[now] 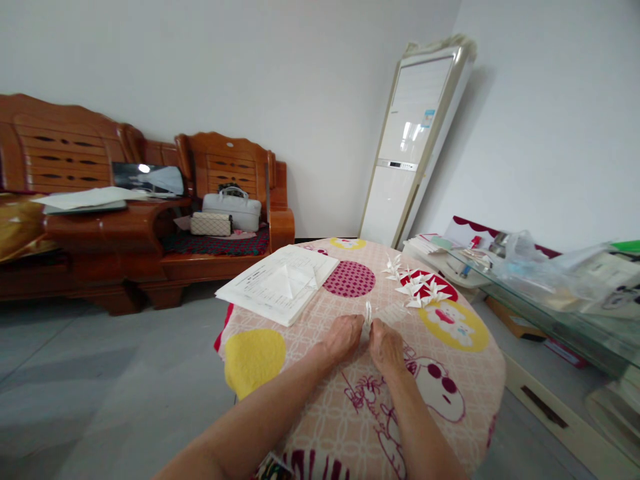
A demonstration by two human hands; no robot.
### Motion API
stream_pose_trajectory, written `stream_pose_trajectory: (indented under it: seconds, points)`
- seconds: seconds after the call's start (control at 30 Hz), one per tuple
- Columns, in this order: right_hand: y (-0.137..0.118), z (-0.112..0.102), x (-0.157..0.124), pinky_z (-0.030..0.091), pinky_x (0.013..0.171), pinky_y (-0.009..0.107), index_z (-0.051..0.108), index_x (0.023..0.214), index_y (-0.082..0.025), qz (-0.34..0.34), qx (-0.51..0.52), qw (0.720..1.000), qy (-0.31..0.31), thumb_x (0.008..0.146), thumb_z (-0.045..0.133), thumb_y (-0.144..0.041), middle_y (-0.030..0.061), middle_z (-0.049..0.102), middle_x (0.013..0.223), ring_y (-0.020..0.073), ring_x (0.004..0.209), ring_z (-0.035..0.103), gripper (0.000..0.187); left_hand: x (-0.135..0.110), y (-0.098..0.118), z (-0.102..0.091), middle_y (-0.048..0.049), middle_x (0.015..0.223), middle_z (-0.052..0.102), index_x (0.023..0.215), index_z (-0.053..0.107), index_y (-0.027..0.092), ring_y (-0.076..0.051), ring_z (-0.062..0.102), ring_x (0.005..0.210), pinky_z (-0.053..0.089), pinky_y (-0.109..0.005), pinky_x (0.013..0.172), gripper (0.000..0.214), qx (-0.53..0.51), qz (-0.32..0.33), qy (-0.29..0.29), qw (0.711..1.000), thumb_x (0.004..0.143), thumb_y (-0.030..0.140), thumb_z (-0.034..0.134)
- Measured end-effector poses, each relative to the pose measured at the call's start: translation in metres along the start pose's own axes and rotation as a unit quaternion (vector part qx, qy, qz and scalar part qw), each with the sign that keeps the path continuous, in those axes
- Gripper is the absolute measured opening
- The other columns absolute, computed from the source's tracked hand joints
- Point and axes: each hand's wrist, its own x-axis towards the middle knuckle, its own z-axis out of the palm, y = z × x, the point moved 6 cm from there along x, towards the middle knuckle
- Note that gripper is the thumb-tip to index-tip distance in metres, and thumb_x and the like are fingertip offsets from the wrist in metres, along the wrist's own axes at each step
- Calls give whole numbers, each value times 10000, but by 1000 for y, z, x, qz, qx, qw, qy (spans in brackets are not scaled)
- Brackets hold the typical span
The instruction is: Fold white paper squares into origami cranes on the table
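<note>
Between my two hands a small piece of folded white paper stands up above the tablecloth. My left hand is closed, pinching its left side. On the other side my right hand is closed too, its fingertips against the paper. The lower part of the paper is hidden by the fingers. Several white folded paper cranes are grouped on the table beyond my right hand. Left of my hands lies a stack of printed sheets, with a partly folded white paper on top.
A patterned pink cloth covers the round table. At right stands a glass-topped cabinet holding plastic bags and papers. A tall air conditioner stands in the corner. Wooden seats with bags are at the left.
</note>
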Motion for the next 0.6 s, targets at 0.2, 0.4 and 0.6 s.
stream_pose_trajectory:
  seconds: [0.2, 0.4, 0.6]
  points:
    - [0, -1, 0, 297, 585, 272, 616, 915, -132, 5, 8, 1000, -9, 922, 355, -136, 91, 679, 755, 184, 672, 619, 262, 4, 1, -4, -114, 845, 625, 897, 578, 140, -218, 587, 829, 467, -351, 815, 158, -1, -15, -9, 1000, 850, 125, 428]
    - [2, 1, 2, 285, 572, 264, 633, 888, -135, 22, 29, 999, -10, 925, 379, -157, 85, 681, 719, 173, 642, 616, 258, 3, -4, -5, -105, 843, 622, 963, 578, 127, -220, 591, 819, 448, -329, 784, 192, -1, -47, -1, 999, 868, 120, 411]
    - [2, 5, 3, 271, 554, 257, 644, 810, -145, 42, 72, 997, 1, 909, 367, -112, 68, 665, 642, 160, 597, 598, 296, 6, -9, 3, -89, 798, 602, 945, 582, 128, -207, 583, 774, 440, -309, 747, 201, 6, -64, 9, 998, 891, 127, 389]
